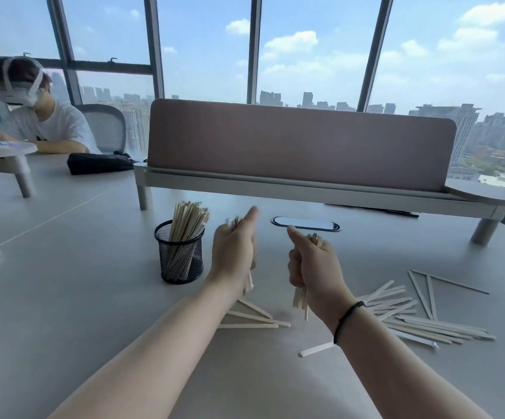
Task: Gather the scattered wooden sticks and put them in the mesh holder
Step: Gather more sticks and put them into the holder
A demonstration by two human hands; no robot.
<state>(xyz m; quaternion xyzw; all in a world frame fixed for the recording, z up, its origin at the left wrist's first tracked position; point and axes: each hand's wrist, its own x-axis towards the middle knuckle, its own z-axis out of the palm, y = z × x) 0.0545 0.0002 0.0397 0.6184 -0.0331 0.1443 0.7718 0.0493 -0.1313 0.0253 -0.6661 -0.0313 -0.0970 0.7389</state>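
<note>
Both forearms reach up from the bottom edge, and I see each fist wrapped around its own bundle. My left hand is clamped on a bunch of sticks held upright, thumb raised, just right of the mesh holder; I judge that upright hold is meant to let the ends drop straight through the rim. My right hand, a dark band at its wrist, is clenched the same way on a second bunch, a little farther from the holder. Moving outward, the holder already stands well filled with sticks leaning right. Several loose sticks lie below the left wrist, and a larger scattered pile sits to the right on the table, so much remains to collect.
</note>
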